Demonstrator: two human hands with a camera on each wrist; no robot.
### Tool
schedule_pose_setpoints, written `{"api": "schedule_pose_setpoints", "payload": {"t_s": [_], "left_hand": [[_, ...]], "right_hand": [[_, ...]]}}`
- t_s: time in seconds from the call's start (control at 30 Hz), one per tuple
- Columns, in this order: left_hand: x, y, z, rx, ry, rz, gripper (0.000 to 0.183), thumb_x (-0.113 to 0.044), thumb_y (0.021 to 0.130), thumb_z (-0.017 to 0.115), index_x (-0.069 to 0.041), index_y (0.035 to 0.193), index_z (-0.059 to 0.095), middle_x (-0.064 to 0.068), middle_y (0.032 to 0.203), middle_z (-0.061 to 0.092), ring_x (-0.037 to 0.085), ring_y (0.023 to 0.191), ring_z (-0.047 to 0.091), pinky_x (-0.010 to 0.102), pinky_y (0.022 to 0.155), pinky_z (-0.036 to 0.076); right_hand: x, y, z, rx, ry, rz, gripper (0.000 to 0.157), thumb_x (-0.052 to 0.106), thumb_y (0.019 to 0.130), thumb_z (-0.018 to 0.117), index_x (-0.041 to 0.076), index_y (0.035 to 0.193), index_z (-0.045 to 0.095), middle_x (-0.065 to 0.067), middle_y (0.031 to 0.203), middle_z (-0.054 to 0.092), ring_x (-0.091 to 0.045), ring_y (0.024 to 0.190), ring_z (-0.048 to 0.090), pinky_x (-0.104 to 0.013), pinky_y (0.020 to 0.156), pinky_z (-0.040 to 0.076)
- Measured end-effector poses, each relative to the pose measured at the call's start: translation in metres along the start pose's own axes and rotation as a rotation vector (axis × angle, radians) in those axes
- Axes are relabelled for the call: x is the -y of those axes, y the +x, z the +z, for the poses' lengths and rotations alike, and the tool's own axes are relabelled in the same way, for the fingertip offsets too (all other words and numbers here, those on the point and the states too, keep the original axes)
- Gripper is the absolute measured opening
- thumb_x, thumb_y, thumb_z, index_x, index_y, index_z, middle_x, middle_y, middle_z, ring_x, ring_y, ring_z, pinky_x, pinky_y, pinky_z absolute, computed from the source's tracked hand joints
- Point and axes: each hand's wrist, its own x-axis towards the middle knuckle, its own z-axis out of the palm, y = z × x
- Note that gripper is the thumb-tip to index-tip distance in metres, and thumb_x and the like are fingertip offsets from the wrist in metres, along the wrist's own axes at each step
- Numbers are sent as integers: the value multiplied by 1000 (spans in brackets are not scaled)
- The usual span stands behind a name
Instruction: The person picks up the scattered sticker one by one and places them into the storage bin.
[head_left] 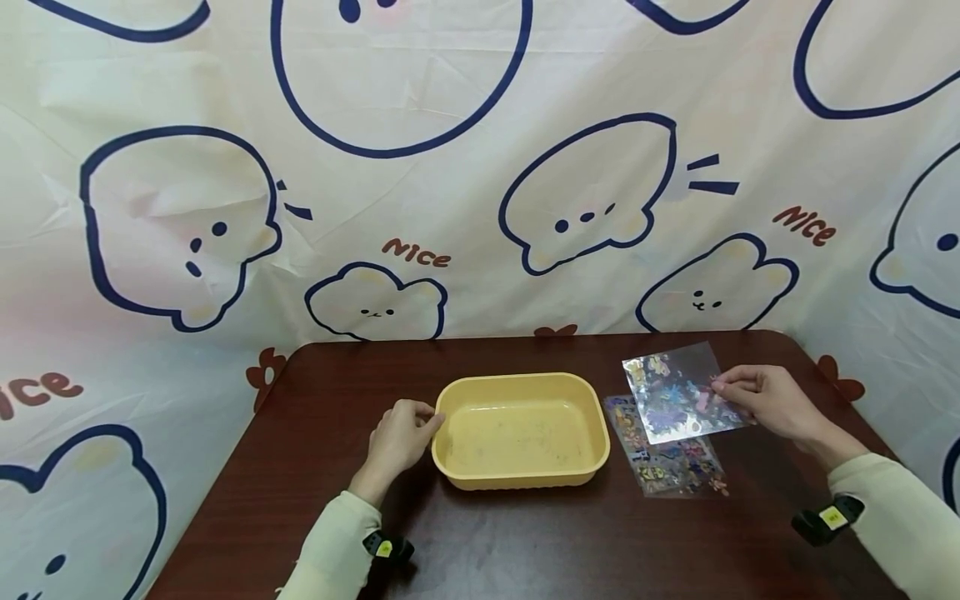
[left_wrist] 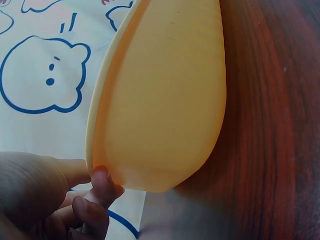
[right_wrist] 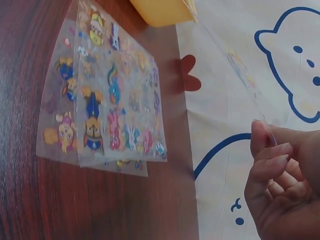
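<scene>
On the right of the table point(head_left: 517, 546), sticker sheets point(head_left: 671, 467) overlap, their count unclear. The left hand point(head_left: 400, 433) pinches the left rim of the yellow tub point(head_left: 517, 433), probably steadying it. Slightly farther, the right hand point(head_left: 772, 402) pinches a raised clear sheet point(head_left: 667, 404) edgewise, perhaps sparing its stickers point(head_left: 660, 364).

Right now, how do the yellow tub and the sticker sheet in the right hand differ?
The tub is opaque, plain yellow; the sheet is see-through and multicoloured. The tub has raised walls; the sheet is just a thin film. The tub is also larger than the sheet. Both are held at the edge: the tub by the left hand, the sheet by the right hand.
</scene>
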Motion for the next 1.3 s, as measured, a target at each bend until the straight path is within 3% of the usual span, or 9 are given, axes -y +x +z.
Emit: {"api": "schedule_pose_setpoints", "payload": {"t_s": [0.17,0.57,0.83,1.3], "left_hand": [[-1,0,0,-3,-2,2,31,-35,97,67,-11,114,75,1,87,74,13,68,61,32,63,42],[-1,-1,0,-1,-5,5,30,-34,97,67,-11,114,75,2,87,75,13,69,62,31,62,42],[-1,-1,-1,0,1,2,30,-34,97,67,-11,114,75,2,88,75,13,70,63,32,63,43],[0,0,0,-2,14,8,30,-34,97,68,-11,114,75,3,92,76,13,76,66,36,68,49]], "right_hand": [[6,0,3,5,19,-4,32,21,106,54,-9,111,64,5,67,61,-11,53,48,-29,48,43],[16,1,14,7,61,-12,33,23,105,55,-8,111,65,4,72,67,-11,53,49,-31,49,45],[21,4,19,34,89,23,34,25,105,56,-7,113,65,1,86,74,-11,55,51,-28,50,45],[28,9,30,70,135,10,31,22,104,57,-8,111,64,4,68,63,-9,55,49,-28,50,45]]}}
